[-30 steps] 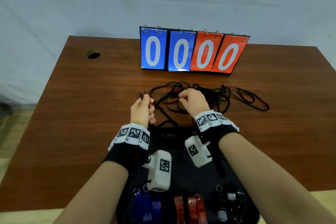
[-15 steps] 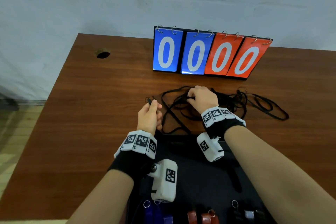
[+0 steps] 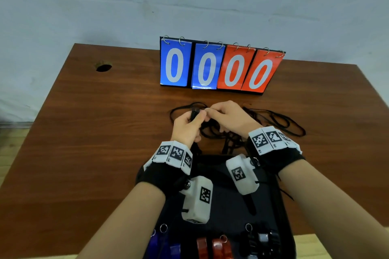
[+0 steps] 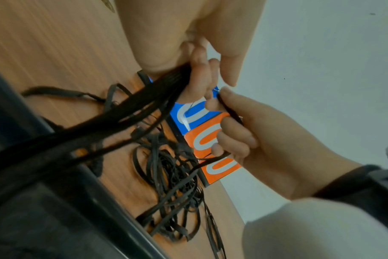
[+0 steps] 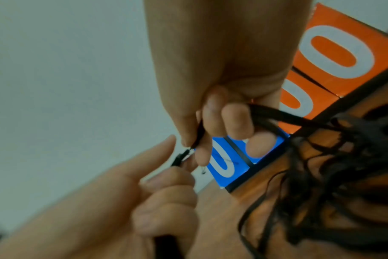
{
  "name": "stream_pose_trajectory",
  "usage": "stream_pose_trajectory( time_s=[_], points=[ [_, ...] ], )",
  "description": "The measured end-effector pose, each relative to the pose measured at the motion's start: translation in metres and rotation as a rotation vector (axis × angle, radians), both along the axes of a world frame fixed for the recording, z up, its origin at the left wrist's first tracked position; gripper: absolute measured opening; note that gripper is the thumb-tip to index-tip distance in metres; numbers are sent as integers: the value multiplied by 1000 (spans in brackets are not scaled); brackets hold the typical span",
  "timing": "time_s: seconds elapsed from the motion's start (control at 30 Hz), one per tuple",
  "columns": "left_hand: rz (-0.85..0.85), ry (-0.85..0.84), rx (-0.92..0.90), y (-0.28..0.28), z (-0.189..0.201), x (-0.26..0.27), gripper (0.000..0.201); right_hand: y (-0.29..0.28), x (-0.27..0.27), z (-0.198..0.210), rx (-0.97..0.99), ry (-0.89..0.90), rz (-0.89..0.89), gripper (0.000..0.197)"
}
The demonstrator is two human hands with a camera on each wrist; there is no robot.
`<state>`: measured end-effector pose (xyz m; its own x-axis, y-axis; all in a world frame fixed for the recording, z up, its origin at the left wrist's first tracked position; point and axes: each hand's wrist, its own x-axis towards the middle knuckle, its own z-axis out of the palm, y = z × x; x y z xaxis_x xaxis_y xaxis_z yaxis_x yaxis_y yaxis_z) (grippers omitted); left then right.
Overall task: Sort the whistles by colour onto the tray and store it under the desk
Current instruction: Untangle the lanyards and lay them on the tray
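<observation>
Both hands meet over the counter [image 3: 105,132]: left hand [image 3: 187,126] grips a bundle of black cords [image 3: 280,124], right hand [image 3: 229,118] pinches one cord end. Sorted whistles [image 3: 212,246] lie at six o'clock on the tray [image 3: 229,206], nearer my wrists.

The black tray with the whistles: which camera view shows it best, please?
The head view: the black tray lies below both wrists, whistles along its near edge. The left wrist view shows only a blurred dark edge; the right wrist view shows none.
</observation>
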<state>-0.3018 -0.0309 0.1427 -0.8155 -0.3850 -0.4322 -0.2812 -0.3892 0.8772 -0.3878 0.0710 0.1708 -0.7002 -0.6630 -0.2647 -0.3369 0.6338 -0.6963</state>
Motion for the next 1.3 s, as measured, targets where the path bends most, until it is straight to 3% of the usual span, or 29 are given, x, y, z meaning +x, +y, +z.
stream_pose_trajectory(
  time_s=[0.13,0.2,0.27,0.4,0.5,0.6,0.73,0.8,0.93,1.0,1.13,1.23,1.3],
  points=[
    [30,55,41,10,4,-3,22,2,7,3,-128,-261,-86,38],
    [65,67,3,11,5,-2,17,2,10,5,-198,-449,-129,37],
    [92,65,-74,10,5,-1,19,5,12,4,-241,-527,-85,36],
    [195,49,-157,8,9,-1,29,18,18,-12,-199,-347,24,35],
    [206,58,-22,13,12,0,31,18,23,-17,-267,-220,-49,35],
    [137,95,59,22,17,2,23,14,29,-11,-337,-201,-86,34],
    [201,97,-38,23,15,6,30,16,37,-9,-350,-207,-28,30],
    [275,72,-102,17,18,7,37,22,38,-13,-300,-182,19,30],
    [477,182,154,-4,31,13,42,50,26,-22,-131,-69,49,23],
    [501,162,107,-13,34,19,42,66,11,-26,-3,28,50,19],
    [417,81,-5,-11,36,23,40,90,-5,-24,124,47,-16,21],
    [137,-30,-177,7,33,22,31,89,-1,-13,-72,-51,-35,11],
    [-68,-65,-276,23,31,23,26,85,3,-5,-167,-63,-13,18]
  ],
)
